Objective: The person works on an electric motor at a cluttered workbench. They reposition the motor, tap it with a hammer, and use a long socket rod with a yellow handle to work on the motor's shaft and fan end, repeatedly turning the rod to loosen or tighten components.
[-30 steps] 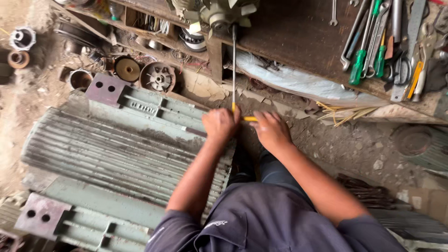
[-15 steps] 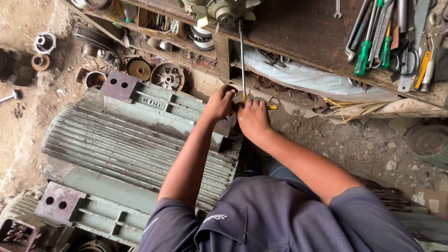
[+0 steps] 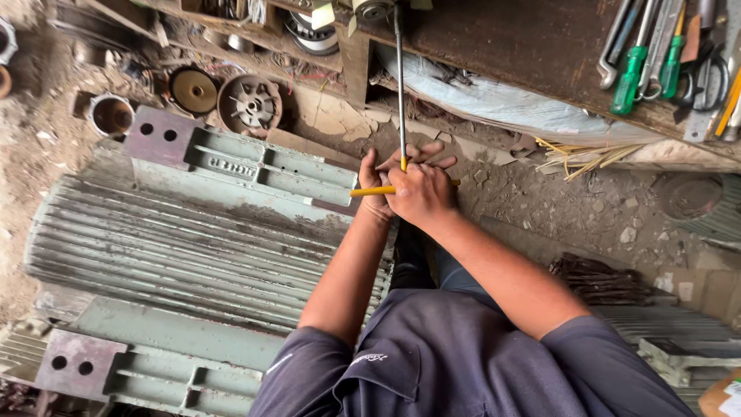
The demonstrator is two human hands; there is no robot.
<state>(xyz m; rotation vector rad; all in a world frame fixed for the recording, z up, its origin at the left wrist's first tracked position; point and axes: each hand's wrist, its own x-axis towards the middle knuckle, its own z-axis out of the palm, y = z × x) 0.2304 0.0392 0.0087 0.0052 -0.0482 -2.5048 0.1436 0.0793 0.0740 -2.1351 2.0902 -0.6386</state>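
Note:
My right hand (image 3: 421, 193) is closed around a yellow cross handle (image 3: 369, 191) at the lower end of a long thin steel rod (image 3: 400, 85). The rod runs straight up to a wooden bench (image 3: 494, 38) at the top of the view. My left hand (image 3: 378, 181) lies under and beside the right one, its fingers spread towards the right and touching the same handle. Both hands hover just off the right end of a big pale-green ribbed motor casing (image 3: 177, 247) lying on the ground.
Green-handled screwdrivers (image 3: 631, 73), spanners and scissors lie on the bench at top right. A fan-shaped metal part (image 3: 248, 103), a round cap (image 3: 193, 89) and a bearing ring (image 3: 112, 116) lie in the dirt at upper left. A bundle of dark wire (image 3: 598, 278) rests at right.
The view has shifted, so the casing and the bench sit further right and higher. My hands have closed together on the yellow handle, the right one now over the left.

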